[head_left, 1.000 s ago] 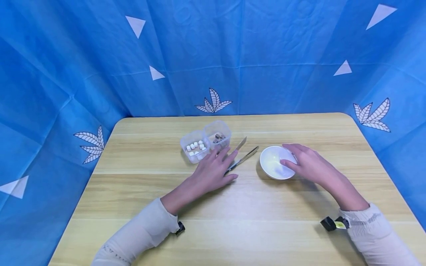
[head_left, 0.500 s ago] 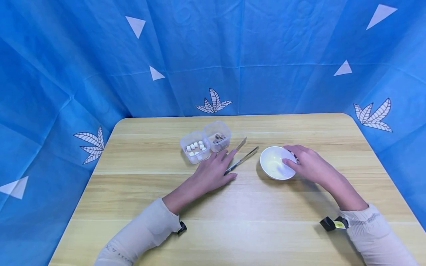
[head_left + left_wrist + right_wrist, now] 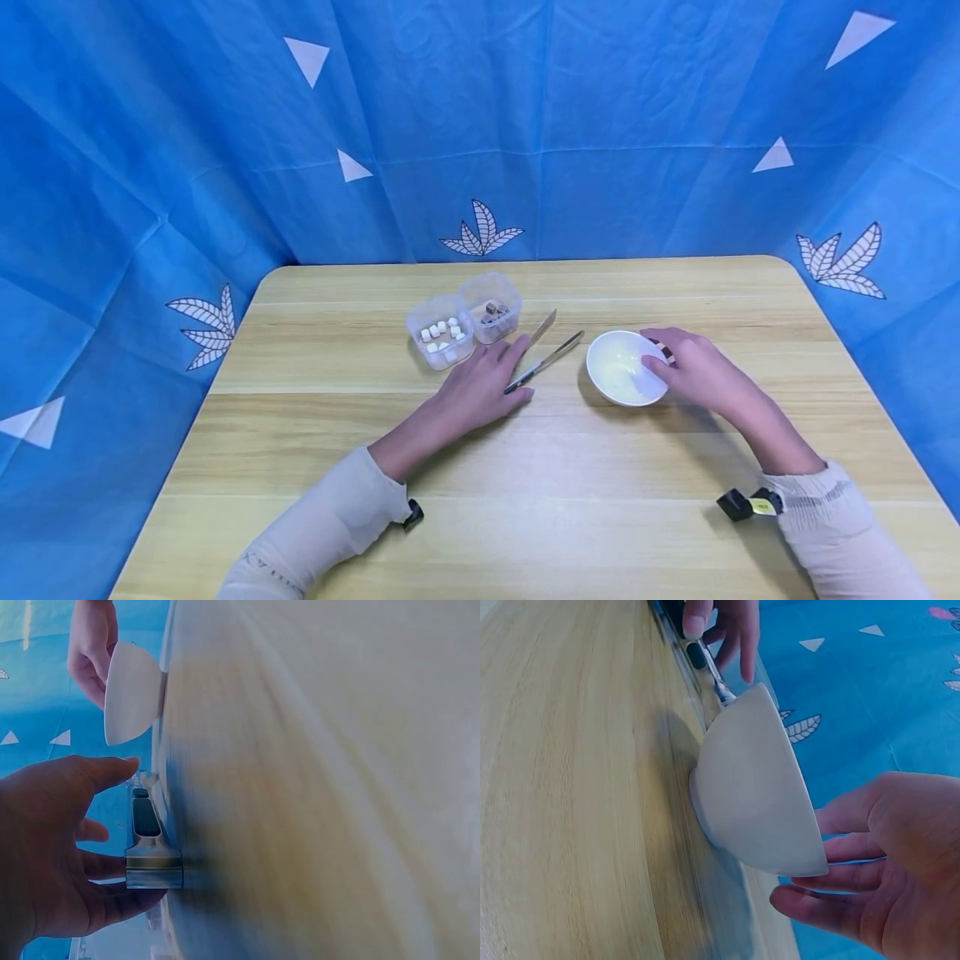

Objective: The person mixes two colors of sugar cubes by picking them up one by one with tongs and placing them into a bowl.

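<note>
My right hand (image 3: 697, 367) holds the right side of a white bowl (image 3: 615, 371), thumb inside over the rim and fingers outside. In the right wrist view the bowl (image 3: 754, 787) sits upright on the table, with the fingers (image 3: 817, 907) right at its rim. My left hand (image 3: 476, 387) lies over the handle end of metal tongs (image 3: 551, 358), whose two arms stand spread toward the right rear. In the left wrist view the thumb lies at one side of the tongs (image 3: 146, 817) and the fingers at the other, loosely extended; the palm hides part of them in the head view.
Beyond my left hand stand two clear plastic boxes. One box (image 3: 414, 321) contains several small white cubes (image 3: 433, 332); the other box (image 3: 487, 279) has several dark brown pieces (image 3: 492, 311). The wooden table (image 3: 570, 492) ends at a blue patterned curtain (image 3: 622, 125).
My right thumb has drawn back from inside the bowl toward its rim, and the fingers have shifted slightly right. My left fingers have drawn in slightly around the tongs. Bowl and tongs have barely moved.
</note>
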`<state>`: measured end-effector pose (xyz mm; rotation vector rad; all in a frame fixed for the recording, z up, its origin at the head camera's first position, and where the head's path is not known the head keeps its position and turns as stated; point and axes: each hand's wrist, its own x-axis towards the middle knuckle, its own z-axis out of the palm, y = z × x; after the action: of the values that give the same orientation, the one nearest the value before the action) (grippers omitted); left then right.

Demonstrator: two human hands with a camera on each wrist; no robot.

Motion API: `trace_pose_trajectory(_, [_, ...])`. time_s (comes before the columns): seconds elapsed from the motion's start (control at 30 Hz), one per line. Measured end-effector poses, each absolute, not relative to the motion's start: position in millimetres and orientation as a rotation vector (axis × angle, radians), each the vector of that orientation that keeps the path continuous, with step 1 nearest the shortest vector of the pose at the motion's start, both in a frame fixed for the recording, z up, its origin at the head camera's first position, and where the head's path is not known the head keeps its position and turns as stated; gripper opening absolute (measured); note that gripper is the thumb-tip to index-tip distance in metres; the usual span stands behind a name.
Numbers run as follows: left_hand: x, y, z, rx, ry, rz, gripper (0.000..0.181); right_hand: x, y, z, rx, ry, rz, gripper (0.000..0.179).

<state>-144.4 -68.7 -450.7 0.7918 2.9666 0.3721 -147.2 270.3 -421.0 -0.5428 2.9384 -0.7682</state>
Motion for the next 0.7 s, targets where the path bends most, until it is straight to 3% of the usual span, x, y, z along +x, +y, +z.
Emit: trace_pose_trajectory(0.7, [-145.2,-61.8,-447.2,0.692,2.944,0.403,0.082,-146.7,274.1,-420.8,-0.41,2.808,-0.959,0.042])
